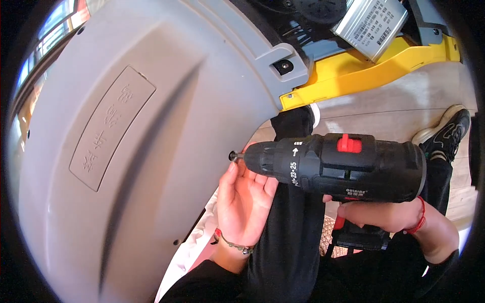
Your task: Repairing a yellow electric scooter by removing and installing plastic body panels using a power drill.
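A large grey plastic panel with a raised moulded patch fills the left half. A small black screw is at the panel's lower right, with the tip of a black and red power drill at it. My left hand is palm up under the drill's chuck, thumb tip at the screw and a forefinger behind the bit, seemingly pinching there; the fingertips are partly hidden. My right hand is closed on the drill's handle below its body, a finger by the red trigger.
A yellow curved part joins the panel at the top right, beside a silver metal box and black parts. My dark-trousered legs and black shoe are below, on a light plank floor.
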The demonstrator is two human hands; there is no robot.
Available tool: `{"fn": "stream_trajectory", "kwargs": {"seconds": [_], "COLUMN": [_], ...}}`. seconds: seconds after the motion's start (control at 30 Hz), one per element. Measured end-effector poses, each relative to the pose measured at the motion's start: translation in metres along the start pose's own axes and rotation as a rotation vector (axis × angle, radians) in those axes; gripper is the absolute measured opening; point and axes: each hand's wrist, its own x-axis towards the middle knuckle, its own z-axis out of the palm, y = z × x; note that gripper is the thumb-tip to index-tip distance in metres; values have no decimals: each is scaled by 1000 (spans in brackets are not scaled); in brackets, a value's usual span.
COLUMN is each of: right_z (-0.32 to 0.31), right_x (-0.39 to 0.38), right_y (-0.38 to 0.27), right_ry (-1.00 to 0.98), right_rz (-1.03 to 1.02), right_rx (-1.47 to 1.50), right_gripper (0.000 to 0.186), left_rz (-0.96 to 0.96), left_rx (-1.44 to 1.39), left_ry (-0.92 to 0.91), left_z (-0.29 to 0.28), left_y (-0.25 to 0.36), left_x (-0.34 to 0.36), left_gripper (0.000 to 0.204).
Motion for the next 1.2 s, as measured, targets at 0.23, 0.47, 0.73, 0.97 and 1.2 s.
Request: {"fn": "stream_trajectory", "kwargs": {"seconds": [0.23, 0.47, 0.73, 0.97, 1.2], "right_z": [0, -1, -3, -4, -5], "right_x": [6, 9, 8, 10, -14], "right_y": [3, 19, 25, 21, 11], "right_ry": [-23, -20, 159, -15, -34], "right_rz": [4, -143, -794, -477, -359], "right_rx": [90, 26, -695, -302, -386], "right_gripper": [43, 42, 38, 35, 36], "left_rz": [-39, -26, -20, -4, -48], "left_rx": [3, -51, -332, -248, -182], "left_ry": [38, 52, 56, -27, -115], "left_z": [7, 17, 22, 14, 15], "left_y": [1, -6, -12, -12, -15], "left_x": [1, 4, 2, 3, -7], "left_gripper": [46, 48, 46, 37, 35]}}
